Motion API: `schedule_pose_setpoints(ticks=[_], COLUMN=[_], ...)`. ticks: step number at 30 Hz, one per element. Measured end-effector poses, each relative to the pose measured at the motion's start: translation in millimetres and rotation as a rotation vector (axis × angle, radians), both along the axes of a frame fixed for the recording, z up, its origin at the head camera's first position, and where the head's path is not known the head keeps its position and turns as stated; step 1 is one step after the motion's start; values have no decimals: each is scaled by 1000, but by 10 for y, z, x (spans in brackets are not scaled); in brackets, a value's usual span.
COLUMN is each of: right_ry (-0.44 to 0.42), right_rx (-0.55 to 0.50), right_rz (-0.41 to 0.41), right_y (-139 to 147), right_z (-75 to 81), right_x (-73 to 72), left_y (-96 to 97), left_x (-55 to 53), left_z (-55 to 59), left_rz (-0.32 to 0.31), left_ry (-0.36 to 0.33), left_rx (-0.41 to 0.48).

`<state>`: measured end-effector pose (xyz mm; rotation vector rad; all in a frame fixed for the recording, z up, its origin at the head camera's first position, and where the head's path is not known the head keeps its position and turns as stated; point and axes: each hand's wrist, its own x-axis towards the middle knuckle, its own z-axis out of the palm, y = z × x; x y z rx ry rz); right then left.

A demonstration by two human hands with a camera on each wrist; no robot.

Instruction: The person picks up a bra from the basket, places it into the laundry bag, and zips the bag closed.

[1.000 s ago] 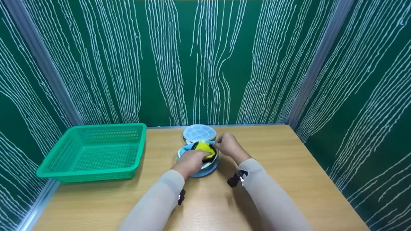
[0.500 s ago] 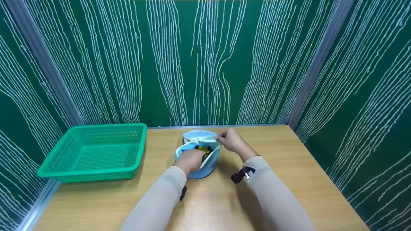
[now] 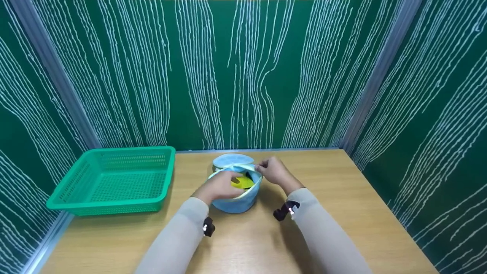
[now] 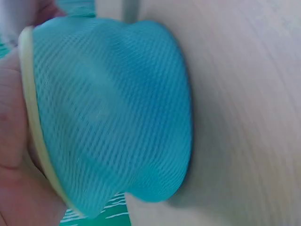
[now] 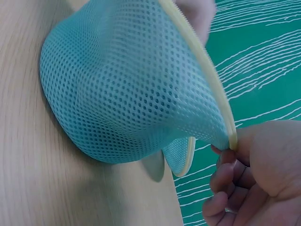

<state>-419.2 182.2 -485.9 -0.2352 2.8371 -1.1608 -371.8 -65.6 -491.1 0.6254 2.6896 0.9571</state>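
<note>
A blue mesh laundry bag (image 3: 236, 203) with a pale yellow zipper edge stands on the table, its round lid (image 3: 233, 160) folded back behind it. Inside the mouth lies a yellow item with black parts (image 3: 243, 182), soft-looking, its kind not clear. My left hand (image 3: 218, 186) is at the near left of the rim, thumb and fingers apart over the opening, some fingertips hidden. At the right of the rim my right hand (image 3: 274, 173) pinches the zipper edge. The right wrist view shows that edge (image 5: 221, 94) drawn out to a point between thumb and finger.
A green plastic basket (image 3: 110, 207) with perforated walls stands on the left of the wooden table (image 3: 243, 247). Green panels (image 3: 198, 76) with white wavy lines enclose the table at the back and sides.
The yellow and black item has gone from above the rim down into the bag. My left hand has loosened from it and drawn back left. My right hand still pinches the edge.
</note>
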Motion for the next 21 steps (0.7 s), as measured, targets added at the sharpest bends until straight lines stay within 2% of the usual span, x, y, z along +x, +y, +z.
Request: schedule_pose_setpoints(ticks=[2,4,7,9,11,13,17,21], right_ry=[-10,-13,-13,-11,-16,-24,-29,5], right_rx=[5,12,20,19,12,2,-11,19], right_rz=[-5,-10,-11,-17,-22,-28,-38,-73], right_y=[0,0,-4,-11,-20,-35,-76,-186], right_z=[-6,-5,-1,6,19,37,86,166], right_x=[-9,-17,-27,-29,-29,-26,-12,49], left_y=[-55,-98,-157,-196,-238,-277,-348,-373], left_x=[3,-6,-25,-46,-58,-74,-103,-98], left_z=[54,100,131,113,68,15,-70,-94], left_rz=[28,107,323,454,542,587,637,646], left_ry=[-5,61,171,186,130,57,-43,-103], left_rx=[64,71,17,-52,-87,-95,-33,37])
